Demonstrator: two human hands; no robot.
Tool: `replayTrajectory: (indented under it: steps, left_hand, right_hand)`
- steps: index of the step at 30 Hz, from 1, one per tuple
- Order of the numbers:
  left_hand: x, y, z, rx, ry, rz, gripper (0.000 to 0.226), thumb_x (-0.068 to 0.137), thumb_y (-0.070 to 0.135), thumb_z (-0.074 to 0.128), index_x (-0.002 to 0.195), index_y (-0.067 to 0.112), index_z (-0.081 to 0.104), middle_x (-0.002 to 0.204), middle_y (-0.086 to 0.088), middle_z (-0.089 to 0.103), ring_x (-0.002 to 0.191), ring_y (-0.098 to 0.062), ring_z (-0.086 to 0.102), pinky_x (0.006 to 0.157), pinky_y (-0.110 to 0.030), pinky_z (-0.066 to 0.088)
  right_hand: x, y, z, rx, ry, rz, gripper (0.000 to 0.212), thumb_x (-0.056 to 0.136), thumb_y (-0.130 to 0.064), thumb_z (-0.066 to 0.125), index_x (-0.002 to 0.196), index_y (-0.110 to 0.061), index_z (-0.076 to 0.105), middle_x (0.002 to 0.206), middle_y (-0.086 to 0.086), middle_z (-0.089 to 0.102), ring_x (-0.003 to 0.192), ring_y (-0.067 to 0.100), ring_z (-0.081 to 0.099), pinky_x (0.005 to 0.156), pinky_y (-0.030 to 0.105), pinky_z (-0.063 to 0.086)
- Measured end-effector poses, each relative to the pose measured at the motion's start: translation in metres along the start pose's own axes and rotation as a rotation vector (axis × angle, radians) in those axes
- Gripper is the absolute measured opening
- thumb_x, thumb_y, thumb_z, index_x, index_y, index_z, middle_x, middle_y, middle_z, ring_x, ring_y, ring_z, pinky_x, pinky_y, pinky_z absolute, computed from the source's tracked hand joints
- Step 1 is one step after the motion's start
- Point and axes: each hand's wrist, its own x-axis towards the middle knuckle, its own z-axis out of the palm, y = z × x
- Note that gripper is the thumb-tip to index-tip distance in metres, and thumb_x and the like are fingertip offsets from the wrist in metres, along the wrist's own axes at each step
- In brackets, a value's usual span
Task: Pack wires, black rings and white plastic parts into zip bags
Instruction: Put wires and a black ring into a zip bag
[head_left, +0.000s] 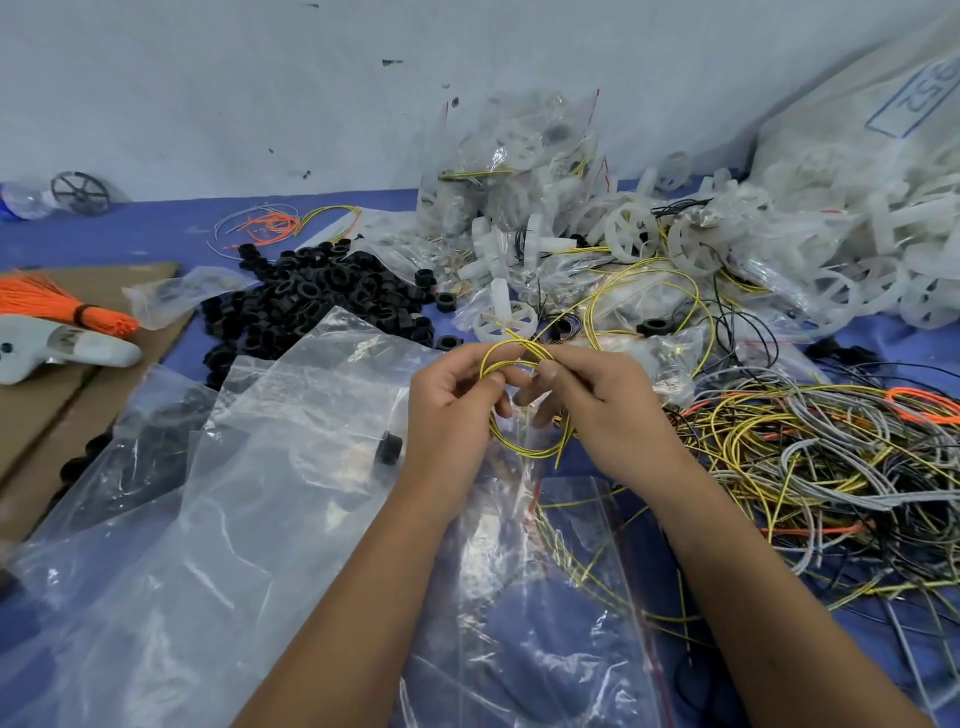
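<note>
Both hands up front, coiling one yellow wire (519, 400) into a small loop: left hand (452, 410) pinches the coil's left side between thumb and fingers, right hand (597, 400) pinches the crossing strands at the top. Loop hangs just above a flat zip bag (561, 571); one free end pokes out at lower right. To do it well: keep the coil tight, tuck that loose end in, hold the crossing until it goes through the bag mouth, or it probably springs open. Counts: one wire in hand, one black ring (388, 448) lying alone on the big clear bag (249, 493) left of the hands. Black rings pile (311, 301) behind, too many to count. White plastic parts (634, 228) heaped at back, many, some already bagged. Wire tangle (831, 467) at right, uncountable. Blue worktop (156, 234) underneath. Orange bundle (57, 304) far left, one.
</note>
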Motion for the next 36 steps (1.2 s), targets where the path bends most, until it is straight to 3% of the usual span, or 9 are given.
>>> replayTrajectory:
  steps: [4,9,13,17,20,23,29,33,36]
  left_hand:
    - [0.001,-0.003,-0.001,0.006,0.076,0.026,0.034,0.096,-0.002,0.055,0.100,0.022,0.079,0.089,-0.006,0.076,0.065,-0.013,0.053,0.061,-0.022,0.045]
    - [0.005,-0.006,-0.004,-0.041,0.215,0.078,0.029,0.097,-0.002,0.057,0.106,0.017,0.076,0.091,-0.004,0.078,0.063,-0.013,0.053,0.058,-0.020,0.045]
    - [0.002,-0.004,0.002,0.006,0.198,0.019,0.014,0.094,0.028,0.070,0.108,0.026,0.070,0.090,0.004,0.072,0.067,-0.010,0.059,0.056,-0.026,0.046]
    - [-0.007,-0.009,0.007,0.534,0.142,0.031,0.032,0.078,0.051,0.076,0.091,0.027,0.059,0.088,0.011,0.062,0.074,-0.004,0.055,0.067,-0.020,0.043]
    - [-0.011,-0.008,0.009,0.908,0.013,0.161,0.044,0.072,0.048,0.084,0.091,0.027,0.051,0.093,0.014,0.053,0.084,-0.005,0.048,0.070,-0.018,0.039]
    - [-0.012,-0.007,0.007,1.003,0.010,0.194,0.036,0.074,0.038,0.079,0.090,0.027,0.048,0.092,0.012,0.052,0.085,-0.014,0.051,0.072,-0.032,0.044]
    - [-0.009,-0.004,0.002,0.853,0.180,0.032,0.012,0.081,0.016,0.068,0.072,0.020,0.062,0.064,0.007,0.064,0.064,-0.013,0.062,0.064,-0.034,0.052]
    - [-0.005,0.000,0.002,0.481,0.384,-0.051,0.014,0.082,0.007,0.072,0.072,0.017,0.071,0.066,0.008,0.069,0.058,0.000,0.060,0.057,-0.010,0.043]
    - [-0.004,0.003,0.002,0.350,0.507,-0.013,0.016,0.082,0.007,0.071,0.071,0.018,0.069,0.068,0.011,0.069,0.061,0.002,0.059,0.059,-0.009,0.043]
  right_hand:
    - [0.001,0.000,-0.006,0.208,-0.018,0.107,0.017,0.105,-0.014,0.054,0.115,-0.018,0.068,0.083,0.007,0.077,0.057,0.027,0.063,0.058,0.035,0.053]
    - [0.000,0.006,-0.015,0.089,-0.087,0.135,0.016,0.098,-0.016,0.065,0.084,-0.014,0.072,0.074,0.003,0.077,0.059,0.016,0.065,0.060,0.026,0.054]
    - [0.000,0.005,-0.018,0.095,0.204,0.148,0.018,0.096,-0.015,0.067,0.079,-0.012,0.073,0.070,0.003,0.075,0.048,0.016,0.063,0.049,0.025,0.051]
    - [0.002,0.004,-0.029,0.389,0.528,0.270,0.012,0.098,-0.017,0.066,0.091,-0.007,0.069,0.074,0.010,0.075,0.050,0.017,0.063,0.047,0.026,0.053]
    - [0.001,0.004,-0.030,0.510,0.553,0.322,0.014,0.098,-0.016,0.066,0.094,-0.002,0.065,0.072,0.010,0.075,0.051,0.015,0.062,0.048,0.024,0.053]
    - [0.000,0.001,-0.029,0.583,0.518,0.335,0.017,0.096,-0.017,0.068,0.088,-0.002,0.068,0.072,0.009,0.073,0.051,0.013,0.060,0.048,0.021,0.050]
    - [0.001,-0.007,-0.030,0.786,0.321,0.344,0.019,0.097,-0.021,0.065,0.087,-0.006,0.069,0.070,0.003,0.070,0.049,0.005,0.053,0.046,0.014,0.045]
    - [0.000,-0.004,-0.024,0.465,0.255,0.305,0.018,0.095,-0.016,0.069,0.082,-0.003,0.071,0.065,0.011,0.070,0.043,0.011,0.053,0.040,0.020,0.042]
    - [-0.002,0.000,-0.021,0.214,0.226,0.266,0.024,0.093,-0.013,0.072,0.071,-0.005,0.070,0.061,0.013,0.070,0.041,0.016,0.057,0.039,0.024,0.044]
